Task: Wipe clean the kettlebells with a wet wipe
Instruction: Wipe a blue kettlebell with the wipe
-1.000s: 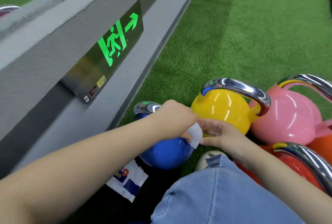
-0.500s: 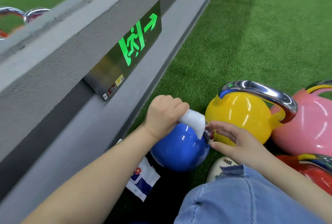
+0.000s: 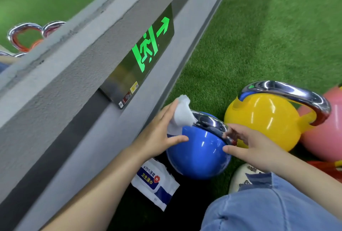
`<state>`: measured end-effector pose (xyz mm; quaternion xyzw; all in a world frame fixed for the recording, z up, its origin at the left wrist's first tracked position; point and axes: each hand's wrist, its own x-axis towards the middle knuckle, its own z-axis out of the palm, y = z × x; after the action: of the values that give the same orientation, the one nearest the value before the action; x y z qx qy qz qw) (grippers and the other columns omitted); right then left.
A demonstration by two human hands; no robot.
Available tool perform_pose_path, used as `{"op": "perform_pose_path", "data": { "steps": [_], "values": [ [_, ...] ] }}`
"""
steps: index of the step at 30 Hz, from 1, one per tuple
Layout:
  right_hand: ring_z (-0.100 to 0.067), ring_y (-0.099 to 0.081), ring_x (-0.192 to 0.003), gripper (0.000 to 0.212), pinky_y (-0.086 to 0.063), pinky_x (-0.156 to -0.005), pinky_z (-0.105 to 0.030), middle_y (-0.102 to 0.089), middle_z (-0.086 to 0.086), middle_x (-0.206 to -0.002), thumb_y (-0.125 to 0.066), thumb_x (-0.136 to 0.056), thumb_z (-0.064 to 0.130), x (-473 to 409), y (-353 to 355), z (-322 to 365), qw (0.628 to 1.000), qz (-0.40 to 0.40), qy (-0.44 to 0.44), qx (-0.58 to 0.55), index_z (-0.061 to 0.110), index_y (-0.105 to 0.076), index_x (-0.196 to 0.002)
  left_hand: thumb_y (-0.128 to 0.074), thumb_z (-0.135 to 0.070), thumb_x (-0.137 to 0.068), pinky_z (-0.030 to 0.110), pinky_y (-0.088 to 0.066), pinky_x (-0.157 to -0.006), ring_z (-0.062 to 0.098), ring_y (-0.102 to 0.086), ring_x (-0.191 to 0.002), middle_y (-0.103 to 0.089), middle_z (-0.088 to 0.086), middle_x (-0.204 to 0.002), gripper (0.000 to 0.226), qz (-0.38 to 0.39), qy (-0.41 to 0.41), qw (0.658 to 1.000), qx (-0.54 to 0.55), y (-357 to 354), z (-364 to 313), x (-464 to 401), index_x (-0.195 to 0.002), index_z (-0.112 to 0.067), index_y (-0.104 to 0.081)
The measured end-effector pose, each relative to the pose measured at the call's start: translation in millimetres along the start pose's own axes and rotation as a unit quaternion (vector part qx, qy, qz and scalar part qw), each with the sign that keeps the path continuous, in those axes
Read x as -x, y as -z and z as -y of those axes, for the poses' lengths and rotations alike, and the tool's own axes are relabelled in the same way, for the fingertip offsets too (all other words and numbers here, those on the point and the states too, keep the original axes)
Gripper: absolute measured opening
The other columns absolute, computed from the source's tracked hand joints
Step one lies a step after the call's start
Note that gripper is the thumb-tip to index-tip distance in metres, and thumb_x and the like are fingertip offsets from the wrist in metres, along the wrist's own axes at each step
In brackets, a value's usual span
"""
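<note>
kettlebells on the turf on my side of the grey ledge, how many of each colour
blue kettlebell: 1
yellow kettlebell: 1
pink kettlebell: 1
red kettlebell: 1, only an edge in view
total: 4
</note>
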<state>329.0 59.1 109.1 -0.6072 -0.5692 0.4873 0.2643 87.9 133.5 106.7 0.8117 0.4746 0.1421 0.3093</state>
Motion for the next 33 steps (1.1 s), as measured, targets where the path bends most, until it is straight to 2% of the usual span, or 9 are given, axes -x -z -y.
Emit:
{"op": "perform_pose_path", "data": {
  "steps": [3,6,9,11,13,16,19,23,33],
  "values": [
    [-0.024,-0.059,-0.095,0.029,-0.043,-0.095,-0.041,-0.064,0.009,-0.089,-0.074,-0.075,0.011,-0.9,-0.3,-3.2,1.000,-0.002,0.000,0.000,0.032,-0.058,-0.088,-0.047,-0.037,-0.088,0.001,-0.017,-0.103,-0.006,-0.027,-0.131,-0.031,-0.013,-0.142,0.056,-0.032,-0.041,0.999,0.001,13.9,2.8,4.9,-0.141,-0.028,-0.033],
    [-0.025,-0.059,-0.099,0.036,-0.042,-0.096,-0.040,-0.063,0.012,-0.092,-0.082,-0.062,0.035,0.6,-0.4,0.4,1.000,0.003,0.009,-0.006,0.035,-0.057,-0.088,-0.065,-0.022,-0.079,0.004,-0.031,-0.099,-0.004,-0.044,-0.114,-0.052,-0.002,-0.125,0.036,-0.104,-0.089,0.991,-0.005,20.9,9.8,-9.0,-0.111,-0.004,-0.065],
    [-0.030,-0.058,-0.099,0.084,-0.043,-0.093,-0.041,-0.065,-0.005,-0.096,-0.061,-0.026,0.088,-0.7,-0.2,-2.9,1.000,-0.004,0.016,-0.009,0.030,-0.058,-0.086,-0.081,-0.013,-0.066,0.026,-0.047,-0.083,0.008,-0.057,-0.094,-0.062,-0.006,-0.101,0.031,-0.032,-0.071,0.997,0.023,26.8,1.8,-26.8,-0.086,-0.011,-0.057],
    [-0.031,-0.058,-0.097,0.088,-0.043,-0.092,-0.041,-0.064,-0.008,-0.095,-0.053,-0.024,0.094,-1.0,0.6,-4.1,1.000,0.001,0.013,-0.020,0.030,-0.058,-0.085,-0.077,-0.011,-0.068,0.034,-0.045,-0.071,0.018,-0.055,-0.080,-0.058,-0.002,-0.085,0.030,0.006,-0.042,0.999,-0.014,22.9,-10.0,-36.6,-0.085,-0.012,-0.052],
    [-0.028,-0.059,-0.095,0.076,-0.044,-0.090,-0.039,-0.064,-0.004,-0.091,-0.065,-0.032,0.084,-2.2,1.6,-3.7,1.000,0.006,0.022,-0.013,0.030,-0.060,-0.084,-0.059,-0.015,-0.076,0.037,-0.043,-0.065,0.026,-0.053,-0.075,-0.055,0.004,-0.079,0.010,-0.035,-0.051,0.996,-0.065,5.5,-19.3,-40.3,-0.082,-0.011,-0.052],
    [-0.032,-0.060,-0.095,0.032,-0.044,-0.089,-0.038,-0.064,-0.002,-0.087,-0.084,-0.060,0.033,-2.2,0.9,-2.0,1.000,-0.002,0.019,0.007,0.030,-0.060,-0.080,-0.049,-0.012,-0.072,0.036,-0.045,-0.060,0.030,-0.058,-0.069,-0.061,0.011,-0.073,0.013,-0.215,-0.034,0.975,-0.043,-29.2,-16.8,-38.7,-0.074,-0.005,-0.060],
    [-0.026,-0.061,-0.089,0.048,-0.046,-0.087,-0.037,-0.062,0.007,-0.088,-0.082,-0.051,0.046,-3.5,2.1,-6.1,1.000,0.000,0.012,0.028,0.039,-0.057,-0.091,-0.059,0.005,-0.068,0.018,-0.038,-0.056,0.023,-0.057,-0.065,-0.061,0.006,-0.068,0.010,-0.362,0.049,0.926,0.094,-51.2,-6.9,-41.3,-0.074,-0.003,-0.060],
    [-0.032,-0.060,-0.089,0.025,-0.046,-0.089,-0.047,-0.062,-0.002,-0.082,-0.075,-0.073,0.010,-4.2,1.9,-9.4,1.000,-0.011,0.017,0.022,0.027,-0.059,-0.079,-0.062,0.009,-0.072,0.020,-0.042,-0.062,0.018,-0.052,-0.070,-0.056,-0.004,-0.070,0.025,-0.324,0.159,0.897,0.254,-63.9,9.0,-43.7,-0.077,-0.013,-0.053],
    [-0.029,-0.060,-0.092,0.032,-0.045,-0.091,-0.043,-0.063,0.000,-0.089,-0.074,-0.075,0.008,-0.8,-0.7,-4.7,0.999,-0.017,0.004,0.034,0.030,-0.053,-0.087,-0.061,-0.009,-0.082,0.020,-0.038,-0.056,0.014,-0.047,-0.075,-0.057,0.001,-0.080,0.010,-0.161,0.278,0.896,0.305,-60.5,15.8,-36.1,-0.080,-0.017,-0.057]
  ]
}}
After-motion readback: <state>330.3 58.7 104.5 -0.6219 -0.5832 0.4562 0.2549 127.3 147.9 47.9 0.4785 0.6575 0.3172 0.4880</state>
